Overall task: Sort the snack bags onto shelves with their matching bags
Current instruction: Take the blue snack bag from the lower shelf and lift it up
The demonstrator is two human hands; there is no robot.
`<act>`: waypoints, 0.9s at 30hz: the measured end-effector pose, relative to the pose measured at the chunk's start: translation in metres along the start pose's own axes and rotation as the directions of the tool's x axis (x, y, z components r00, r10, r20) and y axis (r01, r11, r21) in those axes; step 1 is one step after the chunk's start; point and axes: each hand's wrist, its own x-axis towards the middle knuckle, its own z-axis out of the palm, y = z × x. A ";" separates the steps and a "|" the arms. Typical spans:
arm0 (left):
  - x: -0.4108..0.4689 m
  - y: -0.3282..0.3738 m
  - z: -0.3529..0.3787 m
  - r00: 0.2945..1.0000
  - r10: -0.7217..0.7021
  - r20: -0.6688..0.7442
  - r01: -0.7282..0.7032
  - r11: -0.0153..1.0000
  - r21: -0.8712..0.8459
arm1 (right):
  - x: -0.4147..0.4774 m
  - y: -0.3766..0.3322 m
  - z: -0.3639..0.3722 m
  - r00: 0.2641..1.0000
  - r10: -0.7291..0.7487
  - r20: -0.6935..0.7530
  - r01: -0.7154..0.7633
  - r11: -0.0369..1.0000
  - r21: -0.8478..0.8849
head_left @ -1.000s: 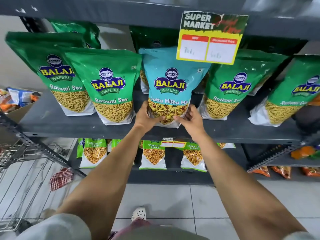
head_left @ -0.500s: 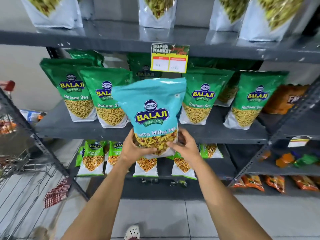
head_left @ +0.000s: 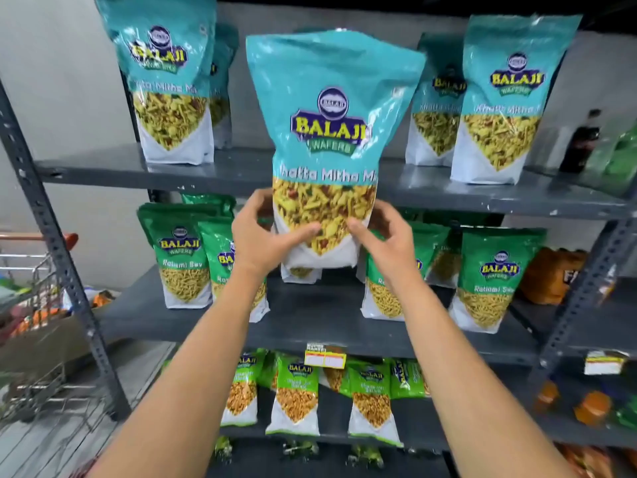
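Head view: hands (head_left: 324, 243) hold teal bag (head_left: 331, 132) upright.

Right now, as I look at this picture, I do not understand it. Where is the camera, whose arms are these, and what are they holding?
There is no machine here. The camera sits on a person's head and looks forward and down, so the two bare arms coming from the bottom edge are that person's own. The left hand and right hand hold one teal bag by its lower part, in front of a grey rack. On the top shelf stand more teal bags of the same kind, with a free gap between them. The middle shelf has green bags, and the shelf below holds smaller green ones. A cart is at the left.
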 end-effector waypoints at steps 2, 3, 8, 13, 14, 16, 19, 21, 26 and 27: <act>0.036 0.016 0.004 1.000 0.024 -0.009 -0.023 0.999 0.029 | 0.033 -0.017 0.001 0.999 -0.037 -0.024 0.037 0.999 -0.012; 0.055 0.020 0.006 1.000 0.022 -0.013 -0.022 0.999 0.044 | 0.050 -0.024 0.001 0.998 -0.048 -0.033 0.048 0.999 -0.011; 0.138 0.019 0.026 1.000 -0.014 -0.012 0.015 0.995 0.103 | 0.132 -0.032 0.009 0.993 -0.063 -0.105 0.057 0.997 -0.058; 0.194 -0.008 0.049 0.994 -0.097 0.054 0.089 0.986 0.139 | 0.195 -0.009 0.014 0.994 -0.027 -0.105 0.014 0.993 -0.119; 0.201 -0.014 0.053 0.992 -0.111 0.064 0.101 0.985 0.136 | 0.204 -0.001 0.014 0.994 -0.016 -0.106 0.003 0.992 -0.128; 0.214 -0.030 0.059 0.987 -0.132 0.094 0.118 0.983 0.144 | 0.220 0.014 0.014 0.994 0.004 -0.113 -0.022 0.988 -0.151; 0.226 -0.048 0.065 0.975 -0.163 0.151 0.143 0.980 0.136 | 0.232 0.029 0.012 0.995 0.019 -0.100 -0.037 0.982 -0.186; 0.230 -0.055 0.068 0.970 -0.159 0.182 0.135 0.982 0.135 | 0.238 0.035 0.010 0.996 0.028 -0.089 -0.045 0.981 -0.189; 0.232 -0.058 0.068 0.971 -0.128 0.201 0.101 0.985 0.140 | 0.241 0.039 0.009 0.997 0.019 -0.073 -0.033 0.981 -0.193; 0.232 -0.058 0.067 0.971 -0.134 0.200 0.107 0.984 0.142 | 0.240 0.039 0.010 0.997 0.017 -0.069 -0.030 0.980 -0.198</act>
